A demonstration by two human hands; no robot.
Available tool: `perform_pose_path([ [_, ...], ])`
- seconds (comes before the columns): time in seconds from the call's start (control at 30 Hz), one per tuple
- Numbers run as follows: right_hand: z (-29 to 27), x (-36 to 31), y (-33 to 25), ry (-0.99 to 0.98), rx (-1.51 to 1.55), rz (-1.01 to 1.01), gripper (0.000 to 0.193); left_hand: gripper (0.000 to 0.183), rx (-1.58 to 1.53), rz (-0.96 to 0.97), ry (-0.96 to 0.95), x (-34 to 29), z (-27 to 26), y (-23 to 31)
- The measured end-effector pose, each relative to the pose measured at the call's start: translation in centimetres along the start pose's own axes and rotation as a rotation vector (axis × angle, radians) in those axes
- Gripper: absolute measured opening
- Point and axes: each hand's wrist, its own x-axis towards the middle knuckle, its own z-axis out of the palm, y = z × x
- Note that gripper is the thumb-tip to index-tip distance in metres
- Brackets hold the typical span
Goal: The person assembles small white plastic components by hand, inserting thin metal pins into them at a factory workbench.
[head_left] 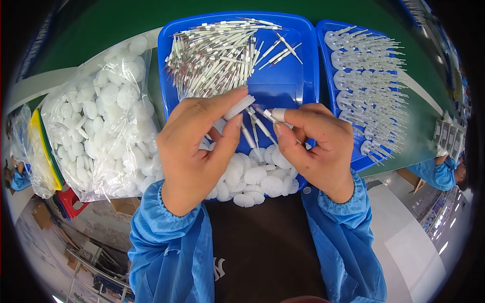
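Left hand (199, 136) pinches white disc (239, 107) between thumb and forefinger, above blue tray (285, 86). Right hand (321, 141), fingertip wrapped white, grips thin stick (268, 115) just beside disc; contact unclear. Stick pile (209, 60) in tray's far part, loose discs (255, 175) nearer person. Clear bag (103, 121) left.

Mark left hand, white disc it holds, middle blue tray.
Left hand (186, 139), head view: back of the hand.
White disc (240, 107), head view: its rim.
Middle blue tray (285, 86), head view: bare floor.
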Motion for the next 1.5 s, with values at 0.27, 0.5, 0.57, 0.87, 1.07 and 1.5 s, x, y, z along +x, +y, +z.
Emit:
perform_pose_path([
  [0.27, 0.7, 0.4, 0.4, -0.012, 0.003, 0.042, 0.019, 0.038, 0.067, 0.067, -0.016, 0.1, 0.1, -0.1],
  [0.5, 1.2, 0.6, -0.2, 0.067, -0.281, -0.129, 0.017, 0.039, 0.248, 0.112, -0.029, -0.4, 0.0, 0.7],
  [0.57, 1.4, 0.7, -0.4, 0.075, -0.301, -0.156, 0.017, 0.039, 0.233, 0.092, -0.022, -0.7, 0.1, 0.9],
  [0.87, 1.3, 0.3, 0.1, 0.063, -0.210, -0.108, 0.019, 0.047, -0.071, -0.054, -0.093, -1.0, -0.1, -0.6],
  [1.07, 0.4, 0.0, 0.7, 0.025, 0.197, 0.003, 0.035, 0.052, -0.006, 0.059, -0.079, -0.7, -0.1, 0.0],
  [1.5, -0.5, -0.2, 0.2, -0.151, 0.689, 0.395, 0.020, 0.053, 0.066, 0.305, -0.193, -0.5, -0.3, -0.2],
])
